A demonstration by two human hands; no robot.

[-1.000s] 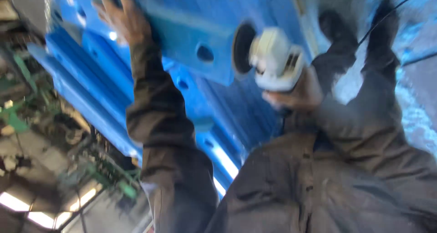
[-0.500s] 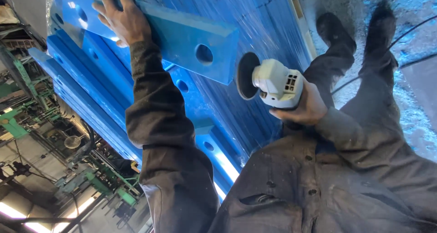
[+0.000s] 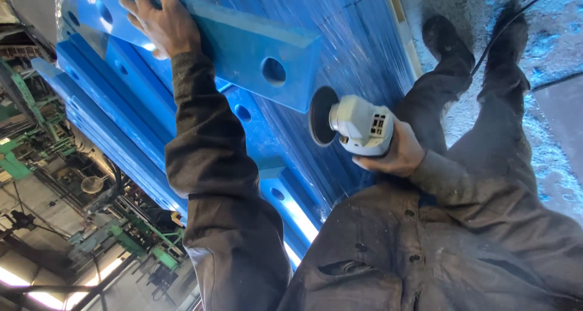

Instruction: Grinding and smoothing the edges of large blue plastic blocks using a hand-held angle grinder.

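Observation:
My left hand [image 3: 161, 22] lies flat on a long blue plate [image 3: 243, 50] with round holes, holding it down on a stack of blue parts. My right hand [image 3: 395, 156] grips a white angle grinder [image 3: 364, 126]. Its dark disc [image 3: 322, 124] stands on edge just below the near end of the plate, close to the plate's corner; I cannot tell whether it touches. Both my arms are in dark, dusty sleeves.
More blue beams with holes [image 3: 121, 123] lie stacked under and to the left of the plate. My boots [image 3: 446, 37] stand on a dusty concrete floor [image 3: 546, 104], where a black cable [image 3: 516, 19] runs off. Green machinery [image 3: 133, 238] fills the lower left.
The grinder has come down from the plate's end face toward my body. My left hand has stayed on the plate. The view is steadier and sharper.

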